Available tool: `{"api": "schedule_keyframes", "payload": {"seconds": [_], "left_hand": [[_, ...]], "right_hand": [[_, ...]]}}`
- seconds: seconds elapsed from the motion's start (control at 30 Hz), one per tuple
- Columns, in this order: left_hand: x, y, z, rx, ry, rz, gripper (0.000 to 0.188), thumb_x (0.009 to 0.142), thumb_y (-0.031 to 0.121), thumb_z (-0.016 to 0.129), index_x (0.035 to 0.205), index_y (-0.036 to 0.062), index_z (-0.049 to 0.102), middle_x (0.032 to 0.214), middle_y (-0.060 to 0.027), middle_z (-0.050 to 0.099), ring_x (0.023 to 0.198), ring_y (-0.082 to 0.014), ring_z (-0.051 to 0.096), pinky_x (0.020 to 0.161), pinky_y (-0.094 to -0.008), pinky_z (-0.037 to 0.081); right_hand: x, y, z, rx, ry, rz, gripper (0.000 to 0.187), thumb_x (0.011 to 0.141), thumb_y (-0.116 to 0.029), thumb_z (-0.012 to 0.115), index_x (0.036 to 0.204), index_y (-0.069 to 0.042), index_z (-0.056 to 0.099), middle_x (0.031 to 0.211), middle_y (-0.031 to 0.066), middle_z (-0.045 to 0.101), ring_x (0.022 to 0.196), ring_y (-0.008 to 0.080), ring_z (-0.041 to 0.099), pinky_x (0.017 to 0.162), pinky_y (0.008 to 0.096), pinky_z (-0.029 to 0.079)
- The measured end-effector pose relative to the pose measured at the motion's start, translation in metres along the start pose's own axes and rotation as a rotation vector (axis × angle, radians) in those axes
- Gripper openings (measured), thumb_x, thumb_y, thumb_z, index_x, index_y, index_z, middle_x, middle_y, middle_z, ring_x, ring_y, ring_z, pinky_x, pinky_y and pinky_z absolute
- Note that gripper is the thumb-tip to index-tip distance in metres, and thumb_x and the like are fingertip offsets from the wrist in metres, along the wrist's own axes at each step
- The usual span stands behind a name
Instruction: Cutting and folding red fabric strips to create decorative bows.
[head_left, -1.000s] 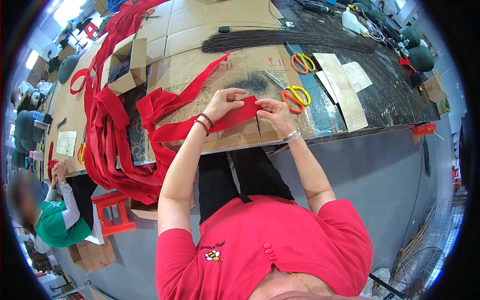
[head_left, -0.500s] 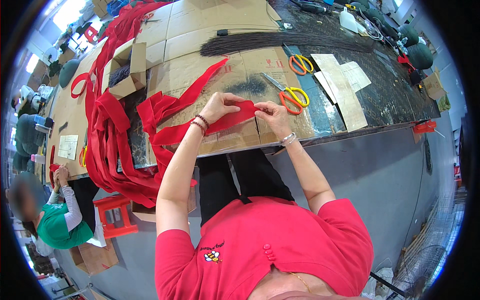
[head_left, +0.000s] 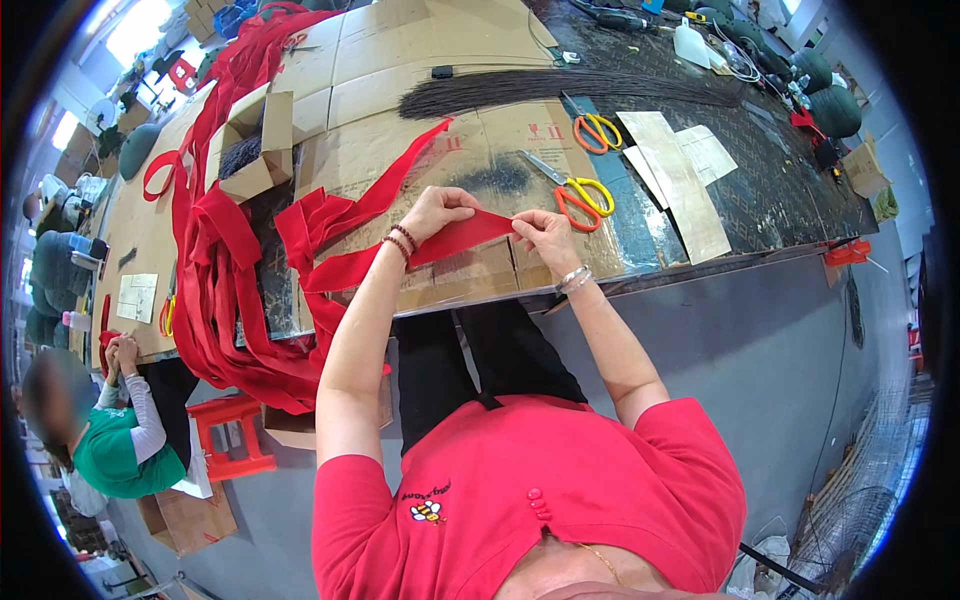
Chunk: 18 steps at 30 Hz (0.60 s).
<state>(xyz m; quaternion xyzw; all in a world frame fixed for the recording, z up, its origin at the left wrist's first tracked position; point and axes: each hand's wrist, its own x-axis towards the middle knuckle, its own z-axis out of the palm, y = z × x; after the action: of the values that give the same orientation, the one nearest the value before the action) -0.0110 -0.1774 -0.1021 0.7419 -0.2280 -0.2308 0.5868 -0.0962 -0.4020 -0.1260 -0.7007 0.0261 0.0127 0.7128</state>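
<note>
A wide red ribbon [head_left: 462,240] stretches between my two hands above the cardboard-covered table edge. My left hand [head_left: 436,214] pinches its upper edge, and the strip trails away to the left under that wrist. At the pointed right end, my right hand [head_left: 545,236] grips the tip between thumb and fingers. Another loose length of red ribbon [head_left: 385,185] lies behind my left hand, with one end pointing away. Just beyond my right hand rest scissors with orange and yellow handles [head_left: 580,198], blades partly spread. A second pair of scissors [head_left: 594,130] lies farther back.
A pile of red ribbon [head_left: 215,300] hangs over the table's left edge. Beside it stands an open cardboard box [head_left: 262,150]. Thin dark wires [head_left: 560,86] lie across the back, and pale card pieces [head_left: 680,185] sit at right. A co-worker in green [head_left: 125,440] sits at far left.
The ribbon's right end has gone from a broad, rounded fold to a taut, narrow point at my right hand. My right hand has shifted slightly toward me.
</note>
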Motion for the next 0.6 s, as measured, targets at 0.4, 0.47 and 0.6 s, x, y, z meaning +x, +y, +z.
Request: {"api": "schedule_keyframes", "payload": {"seconds": [0.4, 0.47, 0.6], "left_hand": [[0.003, -0.019, 0.000, -0.081, -0.072, -0.061, 0.022, 0.084, 0.003, 0.062, 0.105, 0.0000, 0.063, 0.089, -0.0027, 0.067, 0.080, -0.0069, 0.060, 0.073, -0.0200, 0.049], [0.003, -0.021, -0.002, -0.052, -0.068, -0.069, 0.020, 0.085, 0.005, 0.061, 0.104, -0.0001, 0.064, 0.090, -0.0029, 0.067, 0.080, -0.0073, 0.060, 0.074, -0.0203, 0.049], [0.006, -0.022, -0.001, -0.075, -0.084, -0.089, 0.019, 0.086, 0.006, 0.061, 0.103, 0.0003, 0.065, 0.089, -0.0033, 0.067, 0.080, -0.0079, 0.061, 0.074, -0.0212, 0.049]], "right_hand": [[-0.002, 0.012, -0.004, 0.171, -0.066, 0.148, 0.017, 0.086, -0.014, 0.063, 0.092, 0.002, 0.064, 0.081, 0.0081, 0.067, 0.067, 0.0166, 0.068, 0.051, 0.0221, 0.050], [-0.001, 0.011, -0.003, 0.192, -0.067, 0.148, 0.018, 0.086, -0.014, 0.063, 0.094, 0.002, 0.064, 0.081, 0.0087, 0.067, 0.066, 0.0163, 0.068, 0.050, 0.0217, 0.050], [-0.004, 0.004, -0.006, 0.195, -0.081, 0.207, 0.018, 0.086, -0.013, 0.064, 0.095, 0.002, 0.063, 0.079, 0.0102, 0.067, 0.063, 0.0144, 0.067, 0.049, 0.0214, 0.050]]}}
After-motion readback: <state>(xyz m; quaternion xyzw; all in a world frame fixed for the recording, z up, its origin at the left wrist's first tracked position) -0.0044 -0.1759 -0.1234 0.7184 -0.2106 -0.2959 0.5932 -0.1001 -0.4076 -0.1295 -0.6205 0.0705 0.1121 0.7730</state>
